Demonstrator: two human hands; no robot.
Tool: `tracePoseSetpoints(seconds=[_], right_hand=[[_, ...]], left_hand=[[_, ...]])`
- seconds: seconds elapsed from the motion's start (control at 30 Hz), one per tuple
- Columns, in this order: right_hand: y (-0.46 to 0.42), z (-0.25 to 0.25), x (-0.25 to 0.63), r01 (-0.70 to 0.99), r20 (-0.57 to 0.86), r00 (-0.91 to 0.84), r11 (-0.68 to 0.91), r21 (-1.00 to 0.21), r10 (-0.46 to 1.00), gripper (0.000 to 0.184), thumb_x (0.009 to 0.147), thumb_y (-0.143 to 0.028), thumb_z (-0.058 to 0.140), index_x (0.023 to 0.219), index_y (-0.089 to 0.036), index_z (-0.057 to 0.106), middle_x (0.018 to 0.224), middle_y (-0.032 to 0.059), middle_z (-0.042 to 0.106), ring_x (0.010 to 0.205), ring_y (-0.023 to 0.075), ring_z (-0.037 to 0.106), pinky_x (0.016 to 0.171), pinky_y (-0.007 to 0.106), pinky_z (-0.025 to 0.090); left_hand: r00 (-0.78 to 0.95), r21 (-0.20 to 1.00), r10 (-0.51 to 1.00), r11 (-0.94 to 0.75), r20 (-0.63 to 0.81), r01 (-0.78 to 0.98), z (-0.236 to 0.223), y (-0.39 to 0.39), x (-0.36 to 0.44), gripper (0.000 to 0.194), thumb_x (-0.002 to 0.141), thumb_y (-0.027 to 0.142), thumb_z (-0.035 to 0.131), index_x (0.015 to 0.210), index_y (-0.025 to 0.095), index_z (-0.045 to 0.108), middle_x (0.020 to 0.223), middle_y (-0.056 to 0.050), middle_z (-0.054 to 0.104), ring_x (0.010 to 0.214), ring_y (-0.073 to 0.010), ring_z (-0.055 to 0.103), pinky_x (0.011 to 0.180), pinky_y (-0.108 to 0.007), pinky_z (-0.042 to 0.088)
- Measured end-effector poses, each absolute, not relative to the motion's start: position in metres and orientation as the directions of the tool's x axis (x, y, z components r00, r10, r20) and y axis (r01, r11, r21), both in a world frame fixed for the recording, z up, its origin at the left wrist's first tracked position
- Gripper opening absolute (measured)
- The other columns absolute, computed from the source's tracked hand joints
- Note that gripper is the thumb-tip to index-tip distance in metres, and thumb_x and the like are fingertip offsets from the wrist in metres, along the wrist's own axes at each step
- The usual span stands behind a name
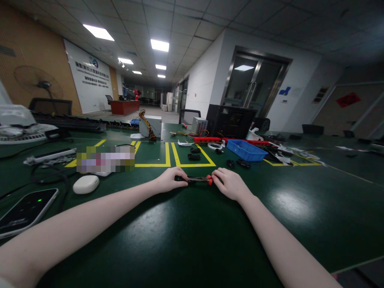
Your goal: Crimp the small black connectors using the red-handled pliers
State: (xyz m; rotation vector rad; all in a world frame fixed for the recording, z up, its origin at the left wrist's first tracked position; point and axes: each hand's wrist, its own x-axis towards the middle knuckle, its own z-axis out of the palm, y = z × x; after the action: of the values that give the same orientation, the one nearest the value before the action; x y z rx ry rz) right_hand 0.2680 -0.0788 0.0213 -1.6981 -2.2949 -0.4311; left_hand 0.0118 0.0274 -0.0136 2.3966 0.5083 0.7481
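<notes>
My right hand (231,184) is closed around the red grips of a pair of pliers (198,179), just above the green table. The metal jaws point left, toward my other hand. Opposite it, my left hand (169,180) pinches a small black piece (179,178) at the tips of the jaws. Fingers hide most of that piece, so its kind is unclear. Behind my hands lie bundled black cables (194,157), and more black cables (243,163) lie to their right.
A blue tray (247,151) stands behind my right hand. Power supply units (154,127) and a black case (229,122) are at the back. To the left lie a white rounded case (86,184), a phone-like device (28,210) and loose cords. Yellow tape (153,165) marks the green table (192,240).
</notes>
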Motion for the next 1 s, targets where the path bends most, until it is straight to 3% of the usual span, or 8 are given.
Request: tracePoseSetpoints(seconds=[1.0], right_hand=[[-0.0757,0.0174,0.2665,0.943,0.448,-0.331,0.307,0.126,0.831,0.03,0.097,-0.032,0.035,0.092,-0.017,0.061,0.091,0.0079,0.063,0.08,0.0184,0.057,0.072,0.031,0.04]], left_hand=[[0.764,0.626,0.509,-0.759,0.396,0.181,-0.0131,0.0262,0.0117,0.01,0.081,0.023,0.072,0.088,0.017,0.075,0.101,-0.007,0.067,0.096,-0.0197,0.063,0.094,-0.033,0.046]])
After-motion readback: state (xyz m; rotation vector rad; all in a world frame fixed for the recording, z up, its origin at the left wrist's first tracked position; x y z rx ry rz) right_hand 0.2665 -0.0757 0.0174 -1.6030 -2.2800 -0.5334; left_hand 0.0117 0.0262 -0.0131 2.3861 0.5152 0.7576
